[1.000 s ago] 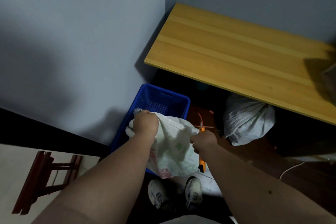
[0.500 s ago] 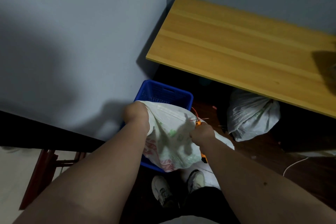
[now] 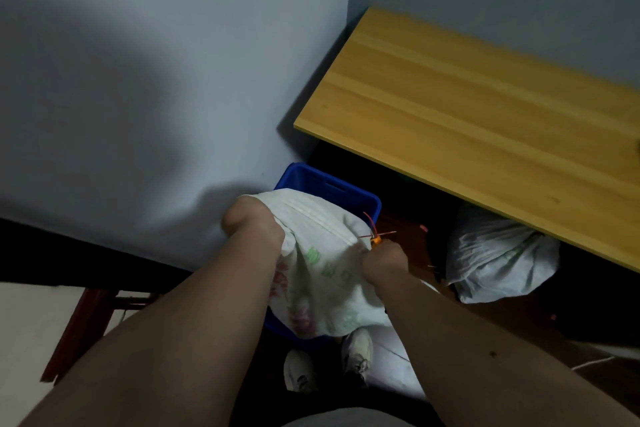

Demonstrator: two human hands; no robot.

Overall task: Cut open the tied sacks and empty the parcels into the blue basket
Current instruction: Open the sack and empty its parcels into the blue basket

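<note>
A white sack (image 3: 318, 263) is held up between both hands, directly over the basket (image 3: 329, 184), so its load lies below the hands. The sack's upper edge is gripped by the left hand (image 3: 252, 222); the other end is clutched by the right hand (image 3: 382, 260), along with an orange cutter (image 3: 375, 238). The sack's long axis runs hand to hand. The basket's contents are hidden. A second tied sack (image 3: 498, 263) is seen right of the right hand, under the tabletop (image 3: 485, 97).
</note>
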